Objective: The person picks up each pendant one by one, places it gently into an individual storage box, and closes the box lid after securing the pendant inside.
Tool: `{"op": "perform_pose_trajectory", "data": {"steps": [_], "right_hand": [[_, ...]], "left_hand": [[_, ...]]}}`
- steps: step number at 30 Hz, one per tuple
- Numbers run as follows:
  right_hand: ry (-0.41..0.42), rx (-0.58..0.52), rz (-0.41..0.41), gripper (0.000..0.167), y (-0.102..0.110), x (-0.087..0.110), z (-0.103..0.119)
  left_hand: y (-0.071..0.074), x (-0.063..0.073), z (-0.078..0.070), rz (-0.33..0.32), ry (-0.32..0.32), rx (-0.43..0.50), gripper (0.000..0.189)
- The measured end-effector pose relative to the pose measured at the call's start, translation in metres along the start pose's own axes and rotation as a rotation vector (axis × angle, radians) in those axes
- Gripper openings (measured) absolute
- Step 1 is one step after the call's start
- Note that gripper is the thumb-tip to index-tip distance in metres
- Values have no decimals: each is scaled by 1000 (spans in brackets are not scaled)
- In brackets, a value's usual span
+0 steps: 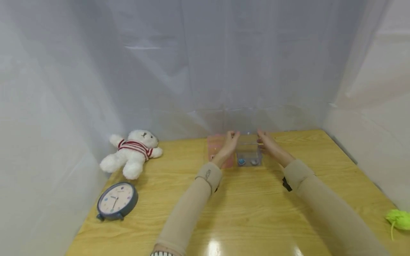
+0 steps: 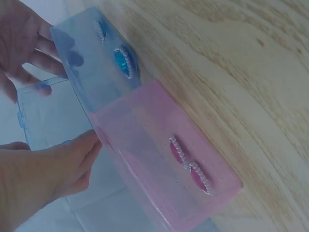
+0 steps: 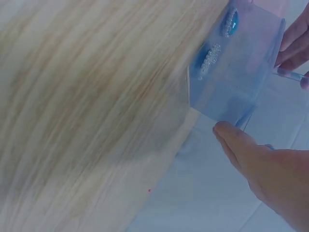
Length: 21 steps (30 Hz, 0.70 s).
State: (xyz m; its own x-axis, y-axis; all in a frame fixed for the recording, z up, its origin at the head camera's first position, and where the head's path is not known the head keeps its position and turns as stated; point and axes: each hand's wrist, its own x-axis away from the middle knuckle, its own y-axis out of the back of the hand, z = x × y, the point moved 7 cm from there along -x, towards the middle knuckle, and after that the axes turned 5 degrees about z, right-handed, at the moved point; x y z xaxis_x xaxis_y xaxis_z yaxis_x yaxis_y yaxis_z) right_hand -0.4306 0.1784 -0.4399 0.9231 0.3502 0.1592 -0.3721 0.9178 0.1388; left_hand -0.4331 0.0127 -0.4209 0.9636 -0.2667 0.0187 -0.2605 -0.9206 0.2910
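A translucent blue box (image 2: 91,63) with two gem-and-bead ornaments on its front stands at the back of the table, its clear hinged lid (image 2: 50,113) raised. Against its left side is a translucent pink box (image 2: 159,150) bearing a pink beaded bow. My left hand (image 1: 226,146) is at the lid's left side, its edge between thumb and fingers in the right wrist view. At the opposite side is my right hand (image 1: 272,146), fingers extended and spread, the tips overlapping the lid's edge in the left wrist view.
At the back left lies a white teddy bear (image 1: 136,149) in a striped top. A round blue clock (image 1: 117,201) is nearer on the left. A bright green item (image 1: 398,218) lies at the right edge. A pale curtain (image 1: 205,71) hangs behind the wooden table (image 1: 250,213).
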Motion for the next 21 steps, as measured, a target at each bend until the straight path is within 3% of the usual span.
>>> {"op": "perform_pose_trajectory", "data": {"steps": [5, 12, 18, 21], "right_hand": [[14, 50, 33, 66, -3, 8, -3], [23, 264, 126, 60, -8, 22, -13], [102, 420, 67, 55, -12, 24, -14], [118, 444, 48, 53, -11, 22, -14]], "left_hand": [[-5, 9, 0, 20, -18, -76, 37], [-20, 14, 7, 102, 16, -195, 43], [-29, 14, 12, 78, 40, -394, 56], [-31, 11, 10, 58, 11, -464, 57]]}}
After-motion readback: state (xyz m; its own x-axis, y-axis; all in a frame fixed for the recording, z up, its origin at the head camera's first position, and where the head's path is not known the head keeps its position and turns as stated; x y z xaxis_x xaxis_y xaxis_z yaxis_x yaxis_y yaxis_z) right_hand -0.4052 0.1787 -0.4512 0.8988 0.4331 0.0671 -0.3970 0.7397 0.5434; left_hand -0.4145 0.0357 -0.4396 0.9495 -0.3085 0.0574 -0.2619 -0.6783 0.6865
